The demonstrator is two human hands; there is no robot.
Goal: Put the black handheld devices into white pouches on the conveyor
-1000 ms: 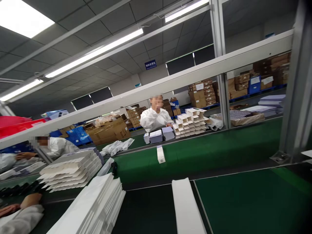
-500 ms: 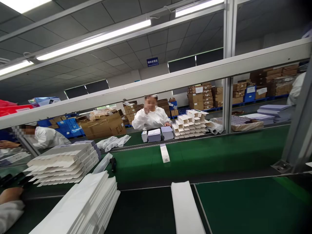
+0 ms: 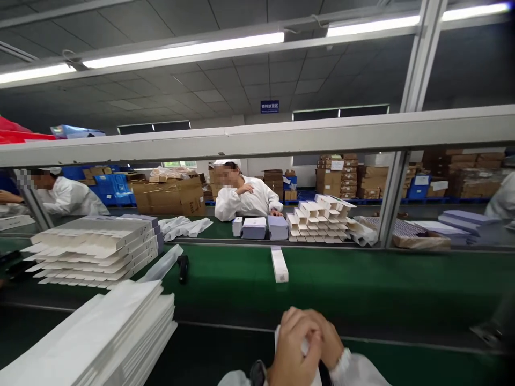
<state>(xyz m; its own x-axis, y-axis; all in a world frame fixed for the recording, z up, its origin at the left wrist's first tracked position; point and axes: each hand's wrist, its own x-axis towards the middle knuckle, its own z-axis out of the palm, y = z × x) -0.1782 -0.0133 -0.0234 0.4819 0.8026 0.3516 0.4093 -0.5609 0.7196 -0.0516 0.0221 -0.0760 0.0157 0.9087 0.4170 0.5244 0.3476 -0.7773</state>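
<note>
My left hand (image 3: 295,348) and my right hand (image 3: 326,335) are clasped together at the bottom centre, fingers curled over each other. A bit of white shows between them; whether they grip it or it lies behind them, I cannot make out. Under and behind the hands is a white flat strip (image 3: 277,338), mostly hidden. A dark band sits at my left wrist. Farther off, on the green belt (image 3: 341,273), lies a slim white box (image 3: 279,265). To the left rises a stack of white flat sleeves or bags (image 3: 120,321).
Stacked open white cartons (image 3: 96,241) stand at left, near a black handheld device (image 3: 183,268) and a clear plastic bag (image 3: 161,262). Across the belt sits a person in white (image 3: 257,193) beside purple boxes (image 3: 277,228) and more open cartons (image 3: 322,220). A metal rail (image 3: 241,142) crosses above.
Both my hands have come into view, clasped over the white strip. The view has levelled and shifted. The slim box appears slightly nearer. The person opposite has turned their head and lowered a hand.
</note>
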